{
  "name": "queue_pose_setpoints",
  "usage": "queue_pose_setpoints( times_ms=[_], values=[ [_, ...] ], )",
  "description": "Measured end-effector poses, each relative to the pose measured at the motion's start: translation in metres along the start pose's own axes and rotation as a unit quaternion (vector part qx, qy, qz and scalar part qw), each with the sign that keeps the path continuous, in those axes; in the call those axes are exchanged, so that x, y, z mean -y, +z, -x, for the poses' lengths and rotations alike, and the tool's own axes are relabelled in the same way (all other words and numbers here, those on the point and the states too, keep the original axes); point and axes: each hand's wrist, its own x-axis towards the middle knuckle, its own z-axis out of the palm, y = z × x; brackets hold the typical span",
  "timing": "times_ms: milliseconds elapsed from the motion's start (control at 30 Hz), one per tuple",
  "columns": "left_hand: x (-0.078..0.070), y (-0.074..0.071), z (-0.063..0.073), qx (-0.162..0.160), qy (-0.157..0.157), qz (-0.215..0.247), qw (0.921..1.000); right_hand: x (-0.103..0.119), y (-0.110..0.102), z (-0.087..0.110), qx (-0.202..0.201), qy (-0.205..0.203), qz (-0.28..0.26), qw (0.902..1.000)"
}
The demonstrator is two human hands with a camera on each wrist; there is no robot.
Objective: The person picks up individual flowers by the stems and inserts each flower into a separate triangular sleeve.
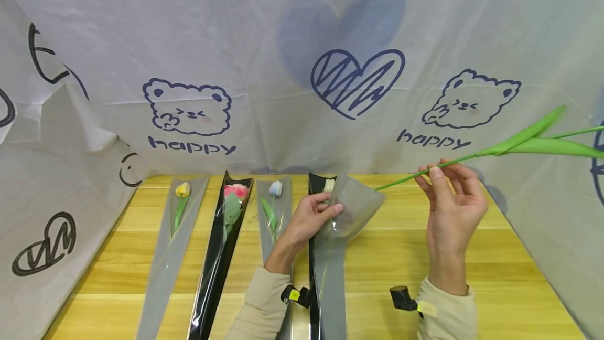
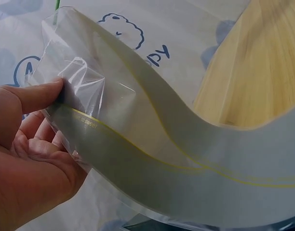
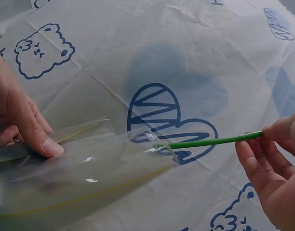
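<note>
My left hand (image 1: 308, 220) pinches the open upper end of a grey, clear-fronted flower sleeve (image 1: 357, 209) with a thin gold line, thumb on the film. That end bends toward the right while the sleeve's long lower part hangs down over the table. Between thumb and fingers, my right hand (image 1: 452, 211) holds the green stem (image 3: 210, 142) of an artificial flower with long leaves (image 1: 528, 143). The blossom lies outside the head view. At the sleeve's mouth is the stem's lower tip; whether it is inside cannot be told clearly.
To the left lie a grey sleeve with a yellow tulip (image 1: 182, 190), a black one with a pink flower (image 1: 237, 191), and a grey one with a blue tulip (image 1: 276, 189). A white flower (image 1: 329, 185) in a black sleeve lies partly behind my left hand. Printed cloth (image 1: 264, 25) surrounds the wooden table (image 1: 401, 256).
</note>
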Motion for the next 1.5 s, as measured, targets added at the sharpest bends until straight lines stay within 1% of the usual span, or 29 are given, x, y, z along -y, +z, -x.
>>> queue_pose_setpoints(
  times_ms=[100, 200, 467, 833, 933, 1133, 1333, 1500],
  values=[
    [-0.001, 0.001, 0.000, 0.000, -0.005, -0.004, 1.0000, -0.002, 0.001, 0.002, 0.011, 0.009, 0.015, 0.9998],
    [-0.002, 0.002, 0.000, 0.001, -0.006, -0.007, 1.0000, -0.003, 0.003, 0.003, 0.022, 0.025, 0.018, 0.9993],
    [-0.002, 0.004, 0.000, 0.003, 0.003, -0.020, 0.9998, -0.007, 0.002, 0.004, 0.045, 0.059, 0.069, 0.9948],
    [-0.004, 0.006, 0.000, 0.008, 0.009, -0.017, 0.9998, -0.012, 0.000, 0.006, 0.082, 0.077, 0.116, 0.9868],
    [-0.004, 0.007, 0.000, 0.010, 0.005, -0.011, 0.9999, -0.013, -0.001, 0.007, 0.102, 0.081, 0.139, 0.9817],
    [-0.005, 0.007, 0.002, 0.014, 0.000, -0.004, 0.9999, -0.016, -0.004, 0.009, 0.143, 0.089, 0.192, 0.9668],
    [-0.004, 0.007, 0.002, 0.013, 0.007, -0.010, 0.9998, -0.016, -0.002, 0.011, 0.156, 0.110, 0.221, 0.9564],
    [-0.003, 0.007, 0.001, 0.012, 0.012, -0.010, 0.9998, -0.016, -0.002, 0.012, 0.161, 0.115, 0.241, 0.9502]
  ],
)
